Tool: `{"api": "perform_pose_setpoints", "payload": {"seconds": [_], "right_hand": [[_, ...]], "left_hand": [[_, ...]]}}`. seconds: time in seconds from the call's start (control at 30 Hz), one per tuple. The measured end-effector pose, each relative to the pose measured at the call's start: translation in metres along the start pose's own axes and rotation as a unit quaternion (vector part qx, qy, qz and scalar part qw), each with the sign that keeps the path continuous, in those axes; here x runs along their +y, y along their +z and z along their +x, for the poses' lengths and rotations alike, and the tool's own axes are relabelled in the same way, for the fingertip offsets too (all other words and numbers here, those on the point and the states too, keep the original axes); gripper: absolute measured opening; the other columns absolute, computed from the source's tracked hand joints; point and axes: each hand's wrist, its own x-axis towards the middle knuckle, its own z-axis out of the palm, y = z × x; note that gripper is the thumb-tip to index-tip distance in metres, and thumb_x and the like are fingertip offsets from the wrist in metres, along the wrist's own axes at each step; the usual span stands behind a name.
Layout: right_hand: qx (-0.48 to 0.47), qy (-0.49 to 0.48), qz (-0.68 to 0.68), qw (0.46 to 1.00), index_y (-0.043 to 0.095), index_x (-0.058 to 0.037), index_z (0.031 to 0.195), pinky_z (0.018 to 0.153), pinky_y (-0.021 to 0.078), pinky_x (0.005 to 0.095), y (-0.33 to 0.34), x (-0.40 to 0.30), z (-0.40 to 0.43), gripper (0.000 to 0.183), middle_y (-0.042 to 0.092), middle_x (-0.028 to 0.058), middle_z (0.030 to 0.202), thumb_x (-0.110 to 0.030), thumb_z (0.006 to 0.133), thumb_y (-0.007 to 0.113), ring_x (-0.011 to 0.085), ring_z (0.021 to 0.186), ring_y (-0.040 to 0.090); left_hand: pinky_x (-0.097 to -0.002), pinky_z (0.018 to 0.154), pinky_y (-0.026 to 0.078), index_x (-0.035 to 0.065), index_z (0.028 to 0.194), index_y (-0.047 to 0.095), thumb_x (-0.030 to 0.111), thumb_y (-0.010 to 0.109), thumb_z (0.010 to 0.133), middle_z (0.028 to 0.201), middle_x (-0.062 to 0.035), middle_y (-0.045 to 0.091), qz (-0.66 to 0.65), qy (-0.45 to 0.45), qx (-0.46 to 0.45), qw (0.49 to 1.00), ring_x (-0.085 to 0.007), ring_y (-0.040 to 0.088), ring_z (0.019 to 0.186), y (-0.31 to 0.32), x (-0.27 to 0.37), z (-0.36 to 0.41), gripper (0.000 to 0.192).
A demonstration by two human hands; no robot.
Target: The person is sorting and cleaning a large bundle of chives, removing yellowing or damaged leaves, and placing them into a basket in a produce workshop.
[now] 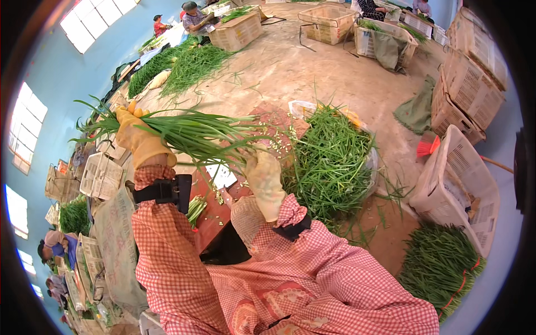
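My left hand (136,133), in a yellow rubber glove, is closed around a bunch of long green garlic chives (188,130), held across in front of me. The leaf tips hang out past the glove on the left. My right hand (264,178), in a paler, stained glove, grips the lower stalks at the bunch's right end; its fingertips are partly hidden. Beneath lies a red board (209,222) strewn with cut white stem pieces. On it rest what looks like a cleaver (222,175) and a small bundle of stalks (195,209).
A heap of loose green leaves (333,163) in a plastic bag stands right of the board. Further right are a tied chive bundle (437,259), a white plastic crate (456,188), a red broom (428,146) and stacked crates (473,75). Other people (197,19) sit further off.
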Motion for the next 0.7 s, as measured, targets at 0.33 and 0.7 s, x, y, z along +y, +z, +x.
{"api": "perform_pose_setpoints", "payload": {"seconds": [0.33,0.7], "right_hand": [[-0.252,0.133,-0.176,0.942,0.058,-0.0077,0.11,0.068,0.056,0.0391,-0.077,0.129,-0.006,0.023,0.071,0.0139,0.083,-0.024,0.094,0.058,0.027,0.078,0.07],[-0.311,0.177,0.879,0.316,0.038,-0.008,0.146,0.079,0.0529,0.0287,-0.054,-0.032,-0.008,0.061,0.053,0.011,0.136,-0.043,0.098,0.051,0.0196,0.11,0.06]], "left_hand": [[-0.0357,0.051,0.044,0.0128,0.09,0.062,0.043,0.05,0.097,0.074,0.0004,0.057,-0.057,-0.02,-0.059,0.996,-0.0172,0.051,0.057,-0.015,-0.028,0.043,0.033],[-0.0304,0.053,0.044,0.0207,0.064,0.05,0.036,0.052,0.097,0.056,0.0052,0.05,-0.254,-0.262,-0.32,0.874,-0.0145,0.05,0.05,-0.043,-0.026,0.034,0.037]]}}
